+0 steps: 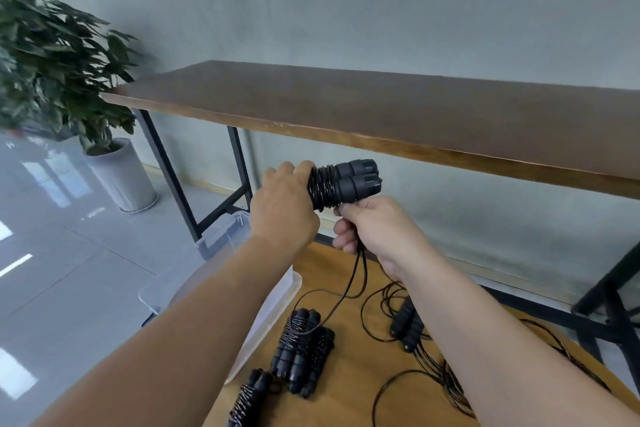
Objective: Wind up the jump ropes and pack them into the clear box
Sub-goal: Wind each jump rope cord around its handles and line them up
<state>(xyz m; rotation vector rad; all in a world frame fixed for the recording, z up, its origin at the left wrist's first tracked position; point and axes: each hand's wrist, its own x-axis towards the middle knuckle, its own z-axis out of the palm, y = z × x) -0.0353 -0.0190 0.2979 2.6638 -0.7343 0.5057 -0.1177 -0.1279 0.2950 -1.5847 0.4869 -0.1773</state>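
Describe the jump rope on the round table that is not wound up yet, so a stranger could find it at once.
Start at the light wooden round table low in the view. On its left side lie wound bundles; go right, just left of the person's right forearm. There lies the unwound jump rope: two bare black handles side by side, its thin cord sprawling in loose loops instead of being coiled around them.

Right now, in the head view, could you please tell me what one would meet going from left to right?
Potted plant → clear box → left hand gripping the jump rope handles → right hand pinching the cord.
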